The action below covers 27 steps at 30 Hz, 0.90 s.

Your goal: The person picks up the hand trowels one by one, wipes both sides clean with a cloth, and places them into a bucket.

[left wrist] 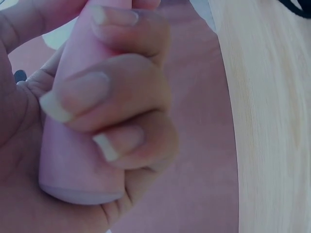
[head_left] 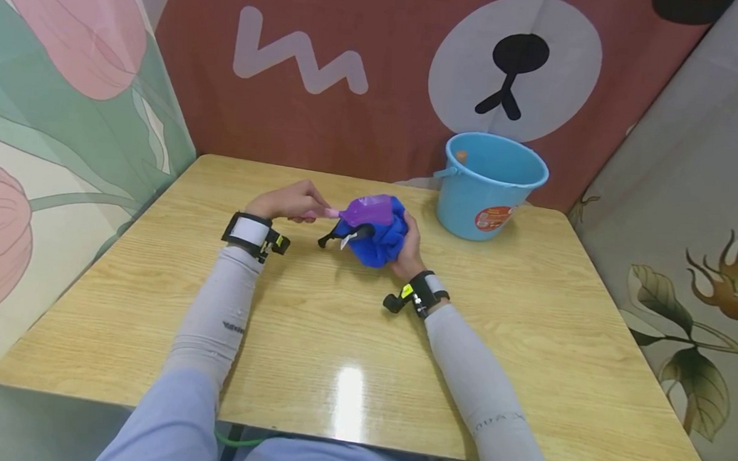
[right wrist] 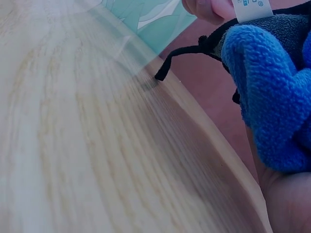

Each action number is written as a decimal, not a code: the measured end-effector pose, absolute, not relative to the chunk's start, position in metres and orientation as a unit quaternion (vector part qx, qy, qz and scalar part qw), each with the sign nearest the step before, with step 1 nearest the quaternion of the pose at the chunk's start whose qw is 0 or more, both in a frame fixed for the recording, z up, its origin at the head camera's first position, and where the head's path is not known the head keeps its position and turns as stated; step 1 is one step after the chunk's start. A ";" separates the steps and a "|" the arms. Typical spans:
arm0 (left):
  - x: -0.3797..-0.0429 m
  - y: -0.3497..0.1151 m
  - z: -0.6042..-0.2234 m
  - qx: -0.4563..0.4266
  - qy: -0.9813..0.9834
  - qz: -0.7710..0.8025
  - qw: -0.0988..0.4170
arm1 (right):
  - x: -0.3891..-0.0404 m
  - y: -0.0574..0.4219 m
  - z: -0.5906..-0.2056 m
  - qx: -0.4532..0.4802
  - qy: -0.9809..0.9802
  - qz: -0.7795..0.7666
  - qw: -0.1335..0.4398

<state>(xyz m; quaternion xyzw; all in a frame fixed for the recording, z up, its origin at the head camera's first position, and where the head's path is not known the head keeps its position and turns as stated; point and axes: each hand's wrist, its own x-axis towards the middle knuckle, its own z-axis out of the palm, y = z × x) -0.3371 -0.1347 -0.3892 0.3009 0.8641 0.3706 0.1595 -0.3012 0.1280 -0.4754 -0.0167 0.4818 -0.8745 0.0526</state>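
My left hand (head_left: 290, 201) curls its fingers round the pink handle (left wrist: 80, 155) of a small spatula with a broad purple head (head_left: 372, 210). That head lies flat against a bunched blue plush cloth (head_left: 381, 247). The cloth (right wrist: 265, 92) has black edging, a grey side, a black loop (right wrist: 180, 52) and a white tag (right wrist: 252, 8). From the right side my right hand (head_left: 410, 251) holds the cloth above the table, its fingers mostly hidden behind the folds. In the right wrist view, only part of my right palm (right wrist: 289, 199) shows under the cloth.
A light blue bucket (head_left: 467, 205) with a red label stands at the back right of the wooden table (head_left: 309, 348). Something brown and rounded (head_left: 460, 155) shows inside its rim. Printed curtains hang behind and on both sides.
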 end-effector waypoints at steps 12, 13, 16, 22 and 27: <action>-0.340 -0.146 -0.393 0.281 0.875 0.361 0.155 | -0.299 0.133 -0.471 -0.034 0.387 -0.919 0.068; -0.341 -0.148 -0.393 0.281 0.875 0.362 0.156 | -0.300 0.133 -0.471 -0.033 0.387 -0.919 0.063; -0.342 -0.152 -0.394 0.275 0.877 0.362 0.157 | -0.302 0.133 -0.472 -0.021 0.405 -0.913 0.049; -0.341 -0.161 -0.393 0.261 0.884 0.359 0.144 | -0.304 0.134 -0.473 0.001 0.417 -0.908 0.042; -0.339 -0.163 -0.389 0.259 0.879 0.380 0.127 | -0.305 0.134 -0.471 0.001 0.421 -0.906 0.036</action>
